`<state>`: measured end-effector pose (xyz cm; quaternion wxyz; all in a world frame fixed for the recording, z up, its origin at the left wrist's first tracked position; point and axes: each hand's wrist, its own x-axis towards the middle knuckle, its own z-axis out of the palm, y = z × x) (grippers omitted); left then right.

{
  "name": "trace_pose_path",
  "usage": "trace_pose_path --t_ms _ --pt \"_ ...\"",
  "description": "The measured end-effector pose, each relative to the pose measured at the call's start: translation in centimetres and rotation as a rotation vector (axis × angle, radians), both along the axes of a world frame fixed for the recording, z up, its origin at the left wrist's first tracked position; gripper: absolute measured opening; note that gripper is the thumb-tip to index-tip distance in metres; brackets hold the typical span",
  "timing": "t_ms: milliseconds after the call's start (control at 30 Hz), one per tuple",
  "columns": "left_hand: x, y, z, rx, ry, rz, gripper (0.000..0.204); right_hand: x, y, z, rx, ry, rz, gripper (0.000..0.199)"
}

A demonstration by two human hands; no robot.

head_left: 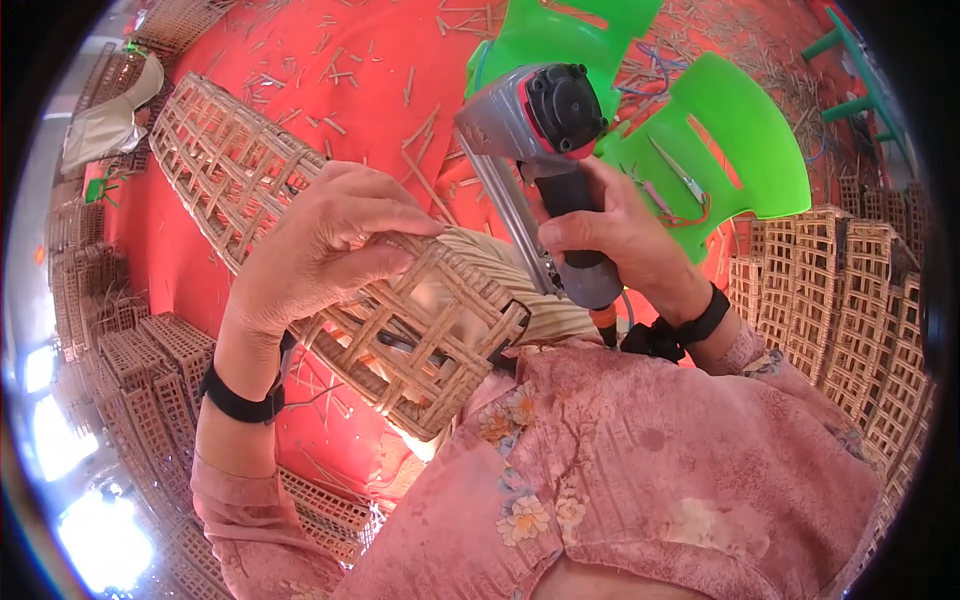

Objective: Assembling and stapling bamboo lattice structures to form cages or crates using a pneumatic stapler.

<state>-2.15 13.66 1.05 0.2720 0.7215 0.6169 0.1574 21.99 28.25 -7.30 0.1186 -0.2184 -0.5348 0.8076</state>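
A long woven rattan basket (408, 350) with an open lattice lies slantwise across my lap, one end near my waist and the other toward the far left. My left hand (325, 245) is closed over its rim, thumb and fingers pinching the strands near the close end. In my right hand (640, 240) is an air stapler (505, 110), gripped round its black handle. Its long grey magazine slants down beside the basket's end, apart from the rim. A hose fitting with an orange part (604, 320) hangs under the handle.
Green plastic chairs (750, 130) stand ahead on a red floor sheet (290, 60) strewn with rattan offcuts. Scissors (680, 170) rest on the nearer chair. Stacked lattice baskets rise at right (835, 300) and left (150, 370). A teal stool (850, 60) is at the far right.
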Motion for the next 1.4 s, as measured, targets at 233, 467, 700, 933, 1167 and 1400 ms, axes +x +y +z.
trace_pose_path --t_ms 233,467,700,933,1167,1400 --pt "0.0 0.4 0.1 -0.099 -0.033 0.083 0.029 -0.7 -0.3 -0.2 -0.042 0.037 -0.003 0.039" --pt "1.6 -0.3 0.8 -0.093 -0.238 0.061 0.037 -0.3 -0.4 -0.2 -0.085 0.054 -0.012 0.039" --pt "4.6 -0.4 0.8 -0.017 0.077 -0.103 0.035 0.3 -0.1 -0.3 -0.027 0.018 -0.017 0.041" --pt "4.8 -0.4 -0.2 0.012 0.069 -0.107 0.03 0.8 -0.2 -0.5 -0.043 0.008 -0.002 0.043" --pt "4.3 -0.8 -1.2 0.107 0.023 -0.063 0.023 0.3 -0.4 0.3 0.042 -0.001 0.038 0.035" --pt "4.3 -7.2 0.3 0.599 -0.336 0.998 0.027 0.2 1.3 3.3 0.148 -0.096 0.154 0.033"
